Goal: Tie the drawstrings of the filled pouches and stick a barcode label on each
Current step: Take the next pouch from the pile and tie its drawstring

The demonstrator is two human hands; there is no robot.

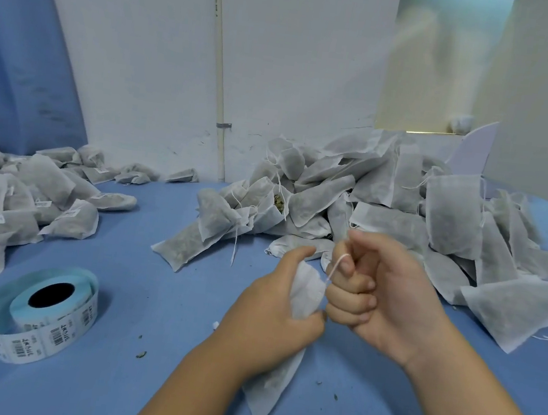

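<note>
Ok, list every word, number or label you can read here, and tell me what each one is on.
Label roll: barcodes with short print beside each; too blurred to read.
Labelled pouches in the left pile: white barcode labels; print too small to read.
Pouch gripped by the left hand, its drawstring held by the right hand: no text shows.
Nothing can be quoted.

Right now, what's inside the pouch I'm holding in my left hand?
Dark loose filling shows faintly through the thin fabric of the pouch below the left hand. The hand grips the gathered neck and covers the middle, so the fill level cannot be seen.
</note>
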